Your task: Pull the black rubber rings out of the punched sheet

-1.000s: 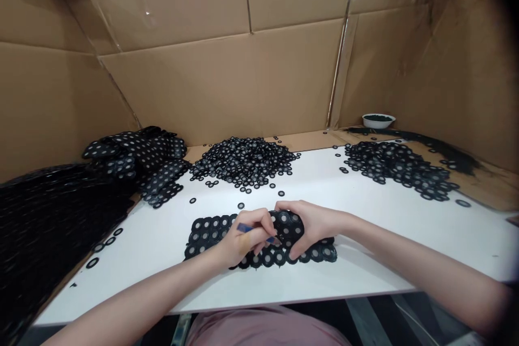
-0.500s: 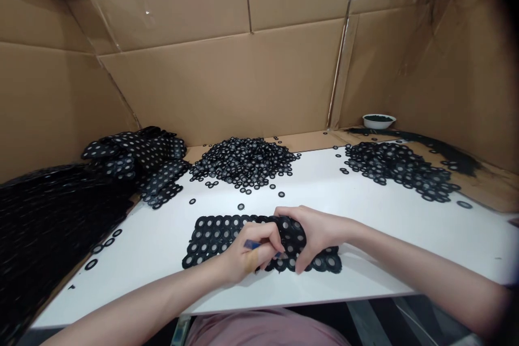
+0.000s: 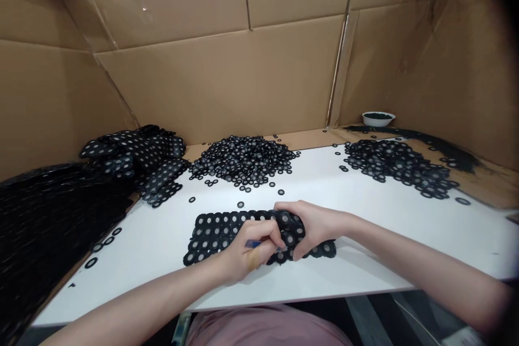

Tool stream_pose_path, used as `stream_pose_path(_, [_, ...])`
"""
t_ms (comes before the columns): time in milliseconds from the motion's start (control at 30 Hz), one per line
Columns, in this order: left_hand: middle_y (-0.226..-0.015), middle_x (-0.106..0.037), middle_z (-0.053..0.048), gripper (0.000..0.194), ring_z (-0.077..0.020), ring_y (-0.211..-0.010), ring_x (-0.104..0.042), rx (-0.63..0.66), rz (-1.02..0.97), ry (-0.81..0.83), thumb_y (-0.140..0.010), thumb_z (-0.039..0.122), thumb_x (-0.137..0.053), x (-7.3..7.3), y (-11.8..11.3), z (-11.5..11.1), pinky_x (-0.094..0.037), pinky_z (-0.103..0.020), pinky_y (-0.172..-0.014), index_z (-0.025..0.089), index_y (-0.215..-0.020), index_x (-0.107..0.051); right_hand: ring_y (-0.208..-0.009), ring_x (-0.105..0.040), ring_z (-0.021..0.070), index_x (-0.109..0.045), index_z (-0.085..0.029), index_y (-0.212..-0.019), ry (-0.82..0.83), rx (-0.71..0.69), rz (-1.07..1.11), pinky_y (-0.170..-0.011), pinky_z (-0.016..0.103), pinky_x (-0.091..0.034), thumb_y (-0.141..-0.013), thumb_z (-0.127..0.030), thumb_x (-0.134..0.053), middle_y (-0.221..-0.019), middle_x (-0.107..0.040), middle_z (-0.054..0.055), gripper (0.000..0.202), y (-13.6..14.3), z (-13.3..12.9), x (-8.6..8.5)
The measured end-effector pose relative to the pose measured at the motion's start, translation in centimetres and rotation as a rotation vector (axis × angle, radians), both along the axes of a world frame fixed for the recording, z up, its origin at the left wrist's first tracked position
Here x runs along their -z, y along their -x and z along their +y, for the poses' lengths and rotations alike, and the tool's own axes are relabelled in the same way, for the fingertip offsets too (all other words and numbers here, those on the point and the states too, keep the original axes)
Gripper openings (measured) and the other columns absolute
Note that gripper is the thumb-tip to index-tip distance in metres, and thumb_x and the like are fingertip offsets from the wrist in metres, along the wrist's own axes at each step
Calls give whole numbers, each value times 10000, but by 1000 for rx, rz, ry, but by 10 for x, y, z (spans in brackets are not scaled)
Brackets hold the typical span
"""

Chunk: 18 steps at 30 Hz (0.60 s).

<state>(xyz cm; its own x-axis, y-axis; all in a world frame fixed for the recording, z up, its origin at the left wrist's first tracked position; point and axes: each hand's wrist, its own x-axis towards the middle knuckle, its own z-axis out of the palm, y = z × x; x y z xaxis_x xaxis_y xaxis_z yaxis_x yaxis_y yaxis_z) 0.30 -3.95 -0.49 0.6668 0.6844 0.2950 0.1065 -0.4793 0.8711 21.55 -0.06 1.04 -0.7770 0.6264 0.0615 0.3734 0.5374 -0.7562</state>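
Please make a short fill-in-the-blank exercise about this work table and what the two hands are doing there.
1. Both hands grip one black sheet of joined rings; the left hand also holds a small ____ tool.
2. The white bowl stands at the far ____ of the table.
3. The walls around the table are made of ____.

Missing words: blue; right; cardboard

My left hand (image 3: 249, 251) is holding a small blue tool (image 3: 254, 244) while my right hand (image 3: 312, 225) is gripping a black sheet of rings (image 3: 219, 230) lying on the white worktop (image 3: 365, 211).
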Motion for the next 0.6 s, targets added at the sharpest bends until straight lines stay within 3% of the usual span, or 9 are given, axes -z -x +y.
stream_pose_path(233, [-522,-464,31,157,-70,-448,-439,-12,32,12,-817,134,-445,1,0,0,-372,-191,-505,137,-721,-568,-771,-508,145,-495,-191,-886,26,-33,17,-662,220,-393,-514,-377,-810,-837,-561,-38,522,0,1,2])
stream_pose_path(400, [-638,-529,1,161,-63,-474,-453,-23,62,-30,-815,135,-437,-3,-2,0,-368,-184,-496,133,-700,-549,-757,-501,143,-496,-187,-871,23,-40,29,-655,222,-393,-517,-370,-806,-821,-550,-36,505,1,1,1])
stream_pose_path(600, [-485,-452,35,167,-74,-415,-430,44,112,49,-808,143,-442,-6,-4,2,-362,-190,-475,132,-694,-564,-794,-500,154,-496,-187,-912,38,-45,49,-675,226,-397,-510,-375,-810,-854,-540,-27,543,2,1,1])
